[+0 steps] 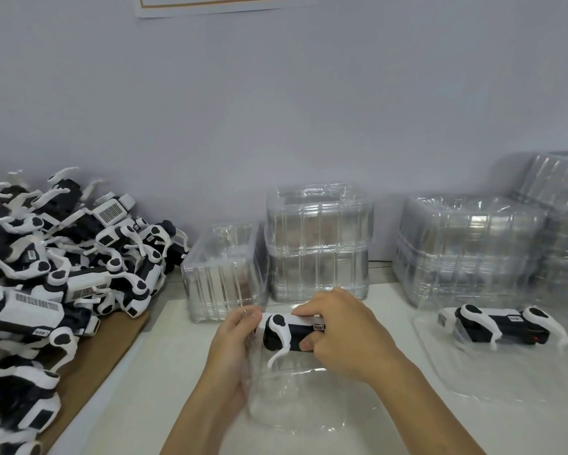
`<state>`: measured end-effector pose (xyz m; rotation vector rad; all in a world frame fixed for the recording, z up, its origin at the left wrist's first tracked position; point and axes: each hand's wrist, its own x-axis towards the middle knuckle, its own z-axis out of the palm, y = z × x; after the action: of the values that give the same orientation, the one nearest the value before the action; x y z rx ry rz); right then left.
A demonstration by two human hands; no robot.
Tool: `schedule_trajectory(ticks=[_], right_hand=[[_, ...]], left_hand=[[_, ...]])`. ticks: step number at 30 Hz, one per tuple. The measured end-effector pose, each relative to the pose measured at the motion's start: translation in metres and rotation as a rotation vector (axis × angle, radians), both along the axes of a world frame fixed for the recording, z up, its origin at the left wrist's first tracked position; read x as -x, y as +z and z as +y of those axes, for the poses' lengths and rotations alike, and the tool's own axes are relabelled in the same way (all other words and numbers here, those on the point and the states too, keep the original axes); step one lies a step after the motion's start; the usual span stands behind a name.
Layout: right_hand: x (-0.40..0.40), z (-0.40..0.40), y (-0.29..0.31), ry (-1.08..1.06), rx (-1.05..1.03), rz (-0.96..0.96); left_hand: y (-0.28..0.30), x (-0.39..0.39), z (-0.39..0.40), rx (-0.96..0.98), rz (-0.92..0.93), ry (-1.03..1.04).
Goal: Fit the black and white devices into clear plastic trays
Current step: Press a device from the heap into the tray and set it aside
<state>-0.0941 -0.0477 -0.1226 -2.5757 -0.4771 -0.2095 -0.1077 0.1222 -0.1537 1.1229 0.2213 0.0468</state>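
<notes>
A black and white device sits in the upper end of a clear plastic tray at the table's middle. My right hand grips the device's right end, thumb underneath and fingers over the top. My left hand holds the tray's left edge beside the device. Another device lies in a second clear tray to the right.
A big heap of loose black and white devices covers a brown board at the left. Stacks of clear trays stand along the wall behind my hands, with more stacks at the right. The white table top shows in front.
</notes>
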Motion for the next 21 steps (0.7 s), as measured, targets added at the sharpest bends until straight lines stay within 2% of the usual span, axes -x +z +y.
schedule_trajectory(ticks=[9, 21], right_hand=[[0.0006, -0.0004, -0.0004, -0.004, 0.007, 0.000], [0.0015, 0.0021, -0.0011, 0.006, 0.037, 0.029]], left_hand=[[0.0042, 0.0014, 0.0002, -0.056, 0.011, -0.008], [0.0106, -0.0015, 0.0026, -0.324, 0.097, 0.015]])
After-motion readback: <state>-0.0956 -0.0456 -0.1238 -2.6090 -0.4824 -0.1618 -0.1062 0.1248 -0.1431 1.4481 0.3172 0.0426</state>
